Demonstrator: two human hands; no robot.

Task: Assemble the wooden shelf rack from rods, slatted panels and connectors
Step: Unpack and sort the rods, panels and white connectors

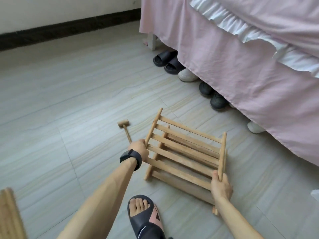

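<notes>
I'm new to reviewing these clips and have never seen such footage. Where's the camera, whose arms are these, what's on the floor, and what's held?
There is no machine here. A person wears one wide-angle camera on the head, looking down at their own arms, and this is the only view. On the tiled floor rests a partly built wooden rack of slats between rods. The left hand, with a dark watch on its wrist, grips the left side rod. The right hand grips the right side rod. A small wooden mallet lies untouched beside the rack. Shoes peek out from under a pink-skirted bed, and the person's slippered foot shows below.
</notes>
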